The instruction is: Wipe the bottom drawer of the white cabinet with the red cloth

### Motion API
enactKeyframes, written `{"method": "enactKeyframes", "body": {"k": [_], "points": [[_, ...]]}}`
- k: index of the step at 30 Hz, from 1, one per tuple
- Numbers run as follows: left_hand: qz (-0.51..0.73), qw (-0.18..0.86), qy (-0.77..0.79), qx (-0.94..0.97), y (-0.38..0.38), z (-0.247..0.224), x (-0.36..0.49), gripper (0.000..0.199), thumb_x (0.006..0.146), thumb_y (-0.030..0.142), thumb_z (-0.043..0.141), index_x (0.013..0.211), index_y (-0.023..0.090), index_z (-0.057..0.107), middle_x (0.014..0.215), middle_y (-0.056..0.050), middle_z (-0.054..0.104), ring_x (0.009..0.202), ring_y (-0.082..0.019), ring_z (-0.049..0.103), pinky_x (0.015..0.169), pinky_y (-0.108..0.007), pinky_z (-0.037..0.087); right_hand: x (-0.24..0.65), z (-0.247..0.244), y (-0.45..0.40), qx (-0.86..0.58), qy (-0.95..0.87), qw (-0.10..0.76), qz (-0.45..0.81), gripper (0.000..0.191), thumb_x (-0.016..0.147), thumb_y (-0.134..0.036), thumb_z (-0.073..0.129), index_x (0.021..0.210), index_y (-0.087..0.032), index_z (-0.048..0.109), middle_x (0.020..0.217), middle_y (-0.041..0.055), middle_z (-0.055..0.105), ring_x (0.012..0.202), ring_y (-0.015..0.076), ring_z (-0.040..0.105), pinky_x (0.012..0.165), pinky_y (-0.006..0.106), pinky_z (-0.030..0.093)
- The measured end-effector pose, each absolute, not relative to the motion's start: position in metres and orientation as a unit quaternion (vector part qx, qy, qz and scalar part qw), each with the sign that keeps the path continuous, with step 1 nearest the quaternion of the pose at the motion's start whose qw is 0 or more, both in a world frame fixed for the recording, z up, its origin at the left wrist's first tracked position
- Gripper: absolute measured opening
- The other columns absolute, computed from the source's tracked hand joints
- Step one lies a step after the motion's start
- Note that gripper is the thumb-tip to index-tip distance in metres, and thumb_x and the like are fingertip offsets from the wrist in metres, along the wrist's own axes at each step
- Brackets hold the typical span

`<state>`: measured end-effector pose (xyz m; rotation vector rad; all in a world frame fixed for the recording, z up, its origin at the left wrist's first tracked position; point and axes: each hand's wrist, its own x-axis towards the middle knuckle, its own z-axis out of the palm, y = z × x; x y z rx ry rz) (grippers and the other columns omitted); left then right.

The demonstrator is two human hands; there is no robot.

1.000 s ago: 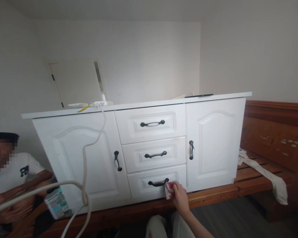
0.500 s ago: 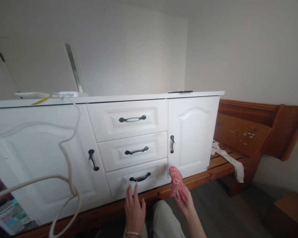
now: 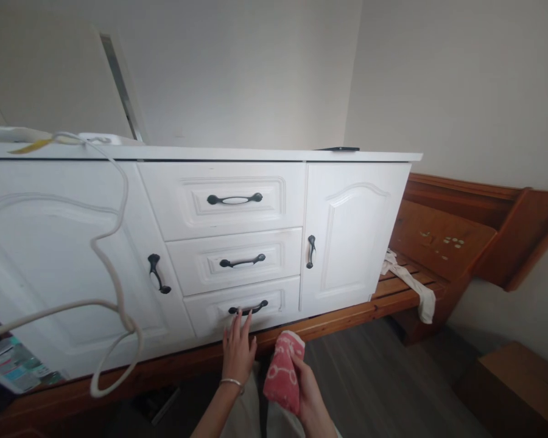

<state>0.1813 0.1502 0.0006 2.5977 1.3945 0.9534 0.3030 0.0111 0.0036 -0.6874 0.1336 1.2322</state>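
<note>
Left hand: the left hand [image 3: 238,350] is open, fingers stretched up and nearly together; its fingertips [image 3: 240,316] touch the front of the bottom drawer [image 3: 242,306] right at the black drawer handle [image 3: 248,308], with nothing gripped. A thin bracelet [image 3: 231,382] sits on the wrist.
Right hand: the right hand [image 3: 309,395] is closed around a pink cloth [image 3: 282,370], which stands bunched above the fingers, just right of the left hand and apart from the cabinet.
Above the fingertips: the middle drawer [image 3: 237,260] and top drawer [image 3: 223,199] of the white cabinet [image 3: 50,243].
Right of the hands: the cabinet door [image 3: 351,231], then a wooden bench [image 3: 438,255] with a pale rag [image 3: 411,285] draped on it.
Left of the hands: a white cord [image 3: 114,243] hanging down the cabinet front.
</note>
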Motion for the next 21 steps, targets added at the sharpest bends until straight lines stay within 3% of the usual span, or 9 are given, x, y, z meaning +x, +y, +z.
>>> {"method": "enactKeyframes", "body": {"k": [3,5,8,12,17,21], "points": [[0.347,0.192,0.385,0.833,0.115,0.022,0.173,0.056,0.093,0.017,0.038,0.149,0.022,0.04,0.161,-0.01,0.035,0.15,-0.023,0.031,0.124,-0.053,0.029,0.309,-0.006,0.013,-0.34,0.106,0.768,0.532,0.039,0.054,-0.034,0.089,0.08,-0.01,0.072,0.073,0.009,0.076,0.064,0.0228,0.07,0.067,0.034,0.057],[0.331,0.311,0.307,0.836,0.084,0.038,0.167,0.081,0.077,0.001,0.038,0.152,0.031,0.031,0.162,-0.002,0.034,0.151,-0.016,0.029,0.127,-0.049,0.025,0.315,-0.002,0.013,-0.367,0.119,0.786,0.484,0.037,0.052,-0.031,0.089,0.078,-0.011,0.072,0.071,0.0077,0.076,0.062,0.0214,0.069,0.065,0.032,0.056],[0.247,0.346,0.245,0.871,0.047,0.05,0.163,0.097,0.068,-0.001,0.045,0.155,0.036,0.025,0.168,0.001,0.018,0.156,-0.02,0.014,0.128,-0.052,0.016,0.317,0.01,0.01,-0.352,0.103,0.79,0.491,0.034,0.056,-0.027,0.087,0.082,-0.011,0.073,0.078,0.0089,0.078,0.067,0.021,0.071,0.071,0.033,0.057],[0.184,0.346,0.256,0.883,0.041,0.041,0.162,0.08,0.079,0.02,0.062,0.153,0.034,0.035,0.168,-0.004,0.02,0.156,-0.027,0.016,0.127,-0.054,0.019,0.306,0.026,0.008,-0.285,0.071,0.781,0.552,0.032,0.064,-0.03,0.083,0.087,-0.011,0.074,0.087,0.0108,0.078,0.078,0.0229,0.072,0.081,0.035,0.056],[0.21,0.46,0.274,0.818,0.059,0.039,0.154,0.046,0.091,0.039,0.054,0.137,0.037,0.058,0.165,0.0,0.03,0.152,-0.026,0.029,0.127,-0.046,0.021,0.293,0.042,0.008,-0.269,0.028,0.78,0.564,0.039,0.065,-0.04,0.083,0.091,-0.012,0.074,0.093,0.0104,0.077,0.088,0.0233,0.07,0.09,0.035,0.053],[0.335,0.615,0.388,0.6,0.059,0.047,0.151,0.068,0.083,0.065,0.059,0.133,0.019,0.062,0.148,-0.011,0.056,0.138,-0.032,0.05,0.121,-0.046,0.034,0.288,0.026,0.002,-0.347,0.015,0.737,0.58,0.058,0.062,-0.061,0.08,0.1,-0.017,0.075,0.105,0.0115,0.076,0.091,0.0245,0.069,0.077,0.035,0.053]]}}
